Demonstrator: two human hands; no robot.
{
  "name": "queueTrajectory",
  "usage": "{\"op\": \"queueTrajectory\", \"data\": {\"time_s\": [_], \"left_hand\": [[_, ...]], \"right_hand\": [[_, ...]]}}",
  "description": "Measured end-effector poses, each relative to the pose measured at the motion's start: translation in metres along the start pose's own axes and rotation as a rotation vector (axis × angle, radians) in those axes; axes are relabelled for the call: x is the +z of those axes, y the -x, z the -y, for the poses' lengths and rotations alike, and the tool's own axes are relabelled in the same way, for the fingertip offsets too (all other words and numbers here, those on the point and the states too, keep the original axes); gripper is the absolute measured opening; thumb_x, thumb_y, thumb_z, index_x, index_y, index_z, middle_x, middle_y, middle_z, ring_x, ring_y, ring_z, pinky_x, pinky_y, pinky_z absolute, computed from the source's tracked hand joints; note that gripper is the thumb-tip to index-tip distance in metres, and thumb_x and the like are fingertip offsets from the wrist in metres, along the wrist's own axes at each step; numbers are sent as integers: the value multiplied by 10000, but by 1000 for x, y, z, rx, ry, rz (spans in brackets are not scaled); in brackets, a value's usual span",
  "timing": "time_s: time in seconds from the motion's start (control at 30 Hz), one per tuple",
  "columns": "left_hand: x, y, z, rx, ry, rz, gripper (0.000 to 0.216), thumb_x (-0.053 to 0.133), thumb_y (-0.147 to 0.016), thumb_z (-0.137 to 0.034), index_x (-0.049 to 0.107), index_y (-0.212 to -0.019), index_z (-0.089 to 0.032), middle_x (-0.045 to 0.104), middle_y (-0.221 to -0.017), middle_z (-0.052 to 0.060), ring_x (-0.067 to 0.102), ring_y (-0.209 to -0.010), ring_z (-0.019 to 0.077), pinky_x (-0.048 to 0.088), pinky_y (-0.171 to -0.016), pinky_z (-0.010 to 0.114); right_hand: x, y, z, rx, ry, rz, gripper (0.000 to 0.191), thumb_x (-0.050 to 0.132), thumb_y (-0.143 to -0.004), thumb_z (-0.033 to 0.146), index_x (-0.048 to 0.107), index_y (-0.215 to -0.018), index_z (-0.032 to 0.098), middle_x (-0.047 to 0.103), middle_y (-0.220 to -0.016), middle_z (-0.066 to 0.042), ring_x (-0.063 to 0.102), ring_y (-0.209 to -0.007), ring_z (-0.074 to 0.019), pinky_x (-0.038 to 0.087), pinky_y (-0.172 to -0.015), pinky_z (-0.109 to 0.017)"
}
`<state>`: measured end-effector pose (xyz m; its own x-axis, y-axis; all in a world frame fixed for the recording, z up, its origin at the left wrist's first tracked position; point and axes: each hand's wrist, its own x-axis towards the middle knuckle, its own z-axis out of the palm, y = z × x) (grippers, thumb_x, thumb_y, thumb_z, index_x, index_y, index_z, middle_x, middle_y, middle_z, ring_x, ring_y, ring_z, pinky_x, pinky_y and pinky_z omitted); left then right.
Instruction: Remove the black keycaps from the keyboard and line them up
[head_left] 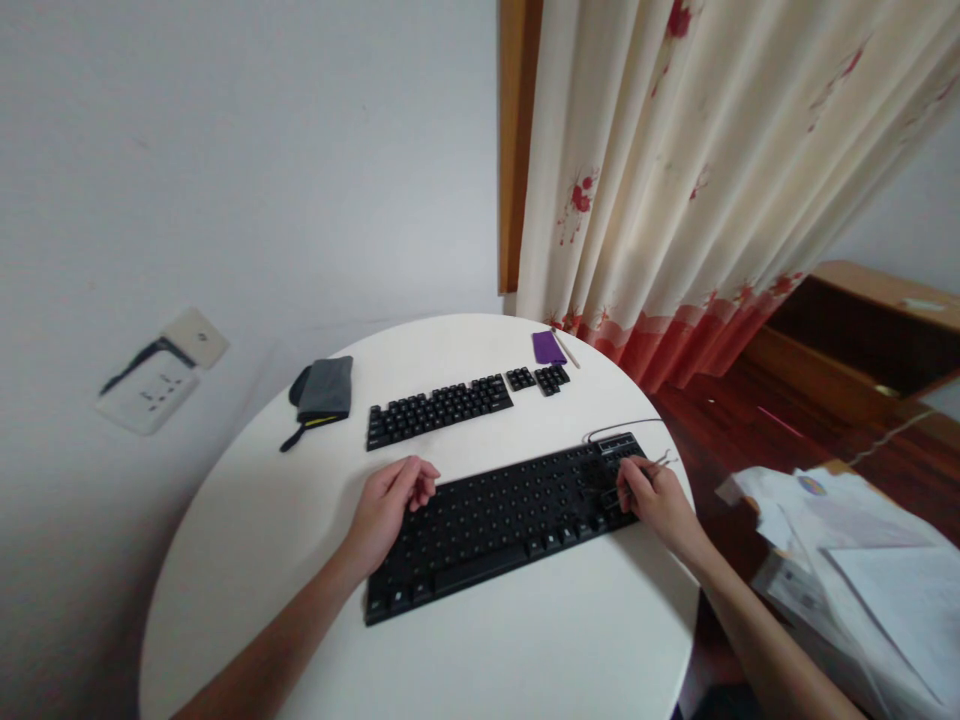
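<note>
A black keyboard point(510, 530) lies on the white round table, most of its keycaps off and small key stems showing; the space bar and several bottom-row keys are still on it. My right hand point(651, 492) is over the number-pad end, its fingers closed on a thin wire keycap puller point(664, 459), whose metal ends stick out above and below the fingers. My left hand point(391, 500) rests at the keyboard's upper left edge with its fingers loosely curled, and nothing shows in them. Behind the keyboard, removed black keycaps point(442, 408) are laid out in keyboard order.
On the round table point(247, 560), a grey pouch point(327, 388) lies at the left. A purple cloth point(548, 348) and a thin pale stick point(568, 350) are at the back. The keyboard's cable point(626, 425) runs off the right edge. Papers point(862, 560) are piled at the right.
</note>
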<state>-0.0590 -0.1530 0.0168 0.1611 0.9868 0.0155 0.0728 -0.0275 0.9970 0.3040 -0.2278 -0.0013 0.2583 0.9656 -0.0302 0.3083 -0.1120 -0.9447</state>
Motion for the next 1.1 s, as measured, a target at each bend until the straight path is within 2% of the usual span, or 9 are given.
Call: {"op": "queueTrajectory", "data": {"time_s": [0.1,0.2,0.33,0.43,0.53,0.63,0.73,1.1], "left_hand": [[0,0,-1,27,-15,14,377,524,-910,-461,655,-776,-134,600,-647,34,513,-591,127,391,-522,224],[0,2,-5,76,-49,61,327,529,-920,-419,666,-826,-138,630,-690,39,539,-615,130,420,-551,231],[2,9,-11,110,-34,181,241,609,-883,-342,669,-1010,-145,697,-909,78,601,-715,149,483,-653,264],[6,15,-13,79,50,301,332,666,-847,-317,641,-1131,-147,692,-1074,118,637,-828,176,503,-758,302],[10,18,-12,33,154,379,425,704,-818,-337,621,-1188,-146,672,-1146,136,650,-904,205,504,-817,333],[10,19,-10,-13,174,361,436,740,-788,-321,633,-1176,-152,687,-1110,118,655,-921,211,500,-842,340],[9,18,-10,-27,178,344,327,734,-794,-272,667,-1086,-142,704,-1041,98,651,-927,206,493,-850,331],[12,18,-10,-69,234,448,255,700,-834,-278,624,-1034,-139,683,-872,54,635,-730,138,501,-708,269]], "right_hand": [[5,4,16,-9,-102,-19,412,499,-907,536,527,-691,187,523,-516,14,478,-430,-114,280,-407,-221],[20,10,42,-72,-122,7,408,488,-933,506,543,-693,181,538,-525,12,427,-434,-95,263,-412,-216],[54,13,78,-203,-131,156,375,486,-958,437,576,-707,174,577,-569,6,427,-468,-90,293,-445,-216],[84,11,99,-280,-126,267,361,472,-973,393,586,-710,173,589,-596,9,446,-487,-91,314,-463,-215],[111,9,113,-362,-119,338,340,469,-977,348,581,-706,176,585,-602,17,485,-522,-96,361,-515,-215],[130,10,115,-403,-126,358,323,465,-979,316,582,-712,177,584,-611,20,526,-570,-106,403,-582,-219],[138,12,108,-397,-119,363,318,457,-983,312,582,-723,178,583,-622,21,519,-562,-102,406,-584,-217],[137,19,95,-539,-22,383,285,437,-984,255,583,-752,177,623,-683,2,570,-640,-116,423,-646,-215]]}}
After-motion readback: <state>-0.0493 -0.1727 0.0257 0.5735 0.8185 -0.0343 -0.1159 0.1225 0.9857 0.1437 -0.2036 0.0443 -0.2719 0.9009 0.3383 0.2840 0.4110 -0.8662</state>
